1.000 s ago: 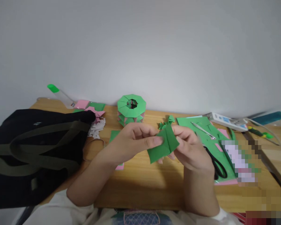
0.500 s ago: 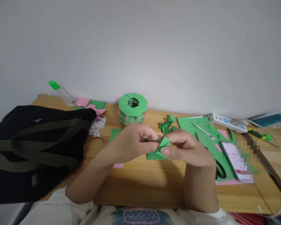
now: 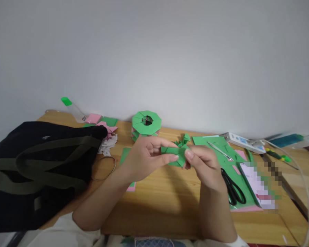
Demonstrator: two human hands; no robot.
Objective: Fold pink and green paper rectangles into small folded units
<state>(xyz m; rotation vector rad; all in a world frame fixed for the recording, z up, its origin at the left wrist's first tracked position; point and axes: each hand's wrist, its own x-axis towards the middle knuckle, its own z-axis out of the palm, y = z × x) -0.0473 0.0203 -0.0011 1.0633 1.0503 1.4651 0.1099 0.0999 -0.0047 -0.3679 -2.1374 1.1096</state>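
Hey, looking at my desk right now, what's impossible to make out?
All in the head view:
- Part of the green paper: covered by fingers of the left hand and right hand.
- Scissors: blades hidden by the right hand.
- Paper ring: lower front blocked by the left hand.
- Phone: right side pixelated, text unreadable.
- Bag: cut off by the left edge.

No writing can be read: the small white mark (image 3: 45, 137) on the bag (image 3: 48, 171) at eight o'clock, the phone (image 3: 250, 180) screen at four and the power strip (image 3: 244, 142) labels at three are too blurred.
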